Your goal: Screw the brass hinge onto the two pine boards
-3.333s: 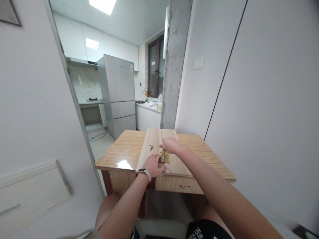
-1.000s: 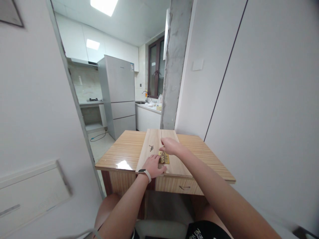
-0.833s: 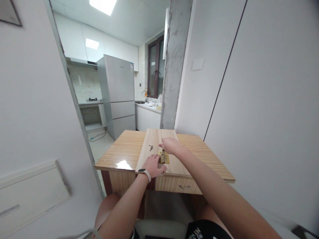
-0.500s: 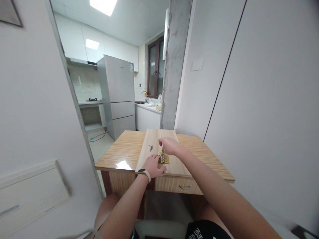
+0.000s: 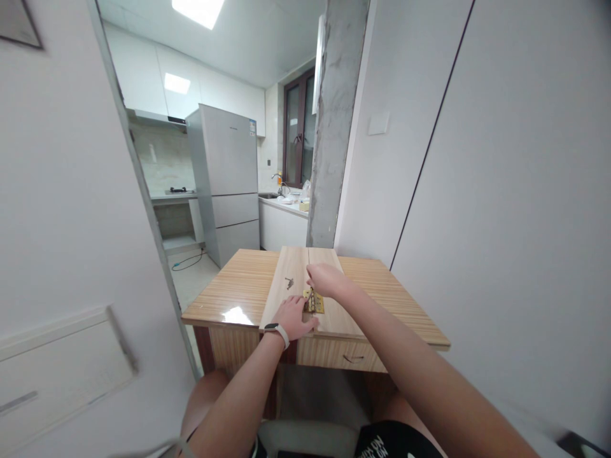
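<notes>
The brass-coloured hinge (image 5: 319,303) straddles two wooden boards (image 5: 292,262). Left hand (image 5: 292,317), at its 8 o'clock: fingers spread, unclenched. Right hand (image 5: 326,280), 1 o'clock: fingers curled; cannot tell around what. Hinge presumably light, stiff, slick; hold by outer edges.

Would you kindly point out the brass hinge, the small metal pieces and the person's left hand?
Brass hinge (image 5: 314,303): head view, near its middle, at the knuckle.
Small metal pieces (image 5: 290,284): head view, middle of the little cluster.
Left hand (image 5: 292,317): head view, back of the hand.
</notes>
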Motion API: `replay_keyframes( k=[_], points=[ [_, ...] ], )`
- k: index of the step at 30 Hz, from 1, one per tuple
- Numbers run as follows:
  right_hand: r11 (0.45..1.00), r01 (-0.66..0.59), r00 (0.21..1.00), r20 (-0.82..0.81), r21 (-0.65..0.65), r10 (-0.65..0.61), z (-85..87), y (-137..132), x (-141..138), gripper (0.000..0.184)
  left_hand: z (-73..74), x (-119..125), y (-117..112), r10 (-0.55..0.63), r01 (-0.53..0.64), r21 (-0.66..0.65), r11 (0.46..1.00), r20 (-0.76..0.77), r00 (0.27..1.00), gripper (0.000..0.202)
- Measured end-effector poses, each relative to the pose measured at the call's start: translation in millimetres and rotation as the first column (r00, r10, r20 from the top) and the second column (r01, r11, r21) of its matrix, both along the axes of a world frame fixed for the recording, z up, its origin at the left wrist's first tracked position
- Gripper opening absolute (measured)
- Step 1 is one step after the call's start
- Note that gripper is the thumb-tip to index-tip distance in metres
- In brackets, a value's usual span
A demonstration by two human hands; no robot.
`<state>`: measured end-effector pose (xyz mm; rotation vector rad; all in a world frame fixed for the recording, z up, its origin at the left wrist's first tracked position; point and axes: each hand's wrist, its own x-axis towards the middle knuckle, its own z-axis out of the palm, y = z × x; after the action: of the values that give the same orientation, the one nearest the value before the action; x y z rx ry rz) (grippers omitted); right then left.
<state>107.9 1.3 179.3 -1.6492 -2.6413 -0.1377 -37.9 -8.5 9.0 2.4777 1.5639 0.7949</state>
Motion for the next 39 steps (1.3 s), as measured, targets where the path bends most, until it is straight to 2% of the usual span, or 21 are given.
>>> replay_keyframes(
  k=[3, 6, 12, 17, 23, 27, 31, 35, 39],
  points=[
    [0.997, -0.068, 0.998, 0.001, 0.048, 0.068, -2.8, 4, 3, 0.019, -1.6, 0, 1, -0.005, 0.005, 0.009, 1.0, 0.018, 1.0, 0.057],
    [0.992, -0.11, 0.993, -0.034, 0.053, 0.112, -7.1, 9, 4, 0.025, -2.4, -1, 3, -0.011, 0.011, 0.006, 1.0, 0.045, 0.999, 0.055],
    [0.986, -0.159, 0.981, -0.108, 0.052, 0.163, -12.0, 12, 5, 0.028, -4.3, -3, 9, -0.013, 0.015, -0.012, 1.0, 0.097, 0.995, 0.032],
    [0.985, -0.167, 0.981, -0.098, 0.042, 0.17, -9.9, 8, 5, 0.026, -7.5, -6, 14, -0.04, 0.041, -0.003, 0.999, 0.117, 0.992, 0.018],
    [0.985, -0.163, 0.981, -0.098, 0.063, 0.169, -6.9, 2, 7, 0.025, -12.0, -7, 20, -0.068, 0.066, 0.02, 0.998, 0.162, 0.984, 0.018],
    [0.982, -0.168, 0.968, -0.176, 0.083, 0.181, -0.3, -6, 16, 0.022, -14.9, -6, 22, -0.04, 0.036, 0.024, 0.999, 0.189, 0.981, 0.017],
    [0.986, -0.129, 0.93, -0.332, 0.109, 0.159, 2.7, -24, 34, 0.017, -14.8, -5, 22, -0.015, 0.013, 0.017, 1.0, 0.163, 0.987, 0.016],
    [0.986, -0.037, 0.853, -0.508, 0.164, 0.116, -13.5, -43, 62, 0.014, -8.8, -1, 19, 0.035, -0.036, 0.007, 0.999, 0.088, 0.996, 0.018],
    [0.972, 0.139, 0.726, -0.687, 0.192, 0.032, -51.6, -50, 89, 0.008, 3.3, 5, 15, 0.089, -0.09, -0.029, 0.996, -0.023, 0.996, 0.021]
  ],
)
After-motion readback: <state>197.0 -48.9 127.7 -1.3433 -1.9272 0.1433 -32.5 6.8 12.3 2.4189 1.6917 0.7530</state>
